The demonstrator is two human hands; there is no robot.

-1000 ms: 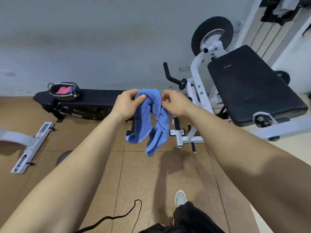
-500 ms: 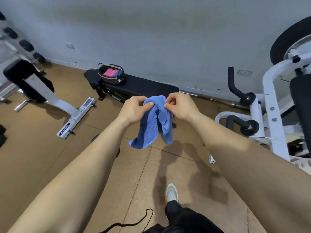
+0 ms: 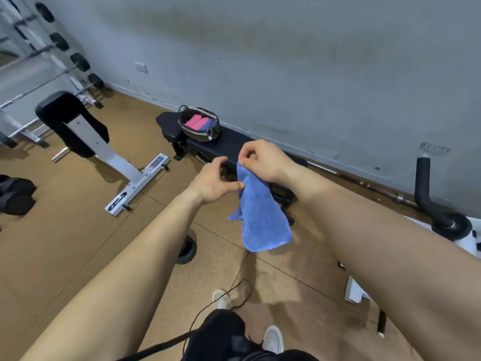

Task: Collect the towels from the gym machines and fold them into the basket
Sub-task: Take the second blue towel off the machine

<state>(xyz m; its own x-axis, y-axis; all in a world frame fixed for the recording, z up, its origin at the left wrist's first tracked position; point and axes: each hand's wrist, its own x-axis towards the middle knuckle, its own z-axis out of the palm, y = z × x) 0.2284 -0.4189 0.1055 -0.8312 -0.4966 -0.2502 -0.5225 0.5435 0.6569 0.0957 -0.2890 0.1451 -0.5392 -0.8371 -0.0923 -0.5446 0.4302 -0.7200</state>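
Pinching the top corner of a blue terry towel (image 3: 260, 217) with the right hand (image 3: 263, 160), thumb and curled fingers clamped on the cloth, forearm stretched out ahead. Hanging down loose from that pinch, clear of the floor, just this side of the long black padded table (image 3: 234, 145). Reaching in alongside with the left hand (image 3: 216, 182): fingers apart and loosely bent, gripping nothing, thumb tip right at the towel's left edge; touching or just short, hard to tell.

On the table's left end, a dark woven wicker basket (image 3: 197, 135) with wire handles, holding two rolled pink towels (image 3: 196, 122) and a rolled blue one (image 3: 210, 124). Behind the table, a scuffed grey wall (image 3: 286, 61). Left of the table, a white steel machine frame with a black pad (image 3: 104, 149), and further left a pair of black dumbbells (image 3: 15, 194). In front of the table, tan cork-look floor tiles (image 3: 65, 230), a black round weight (image 3: 187, 250) lying flat, a thin black cable (image 3: 234, 295) and two white shoes (image 3: 273, 338).
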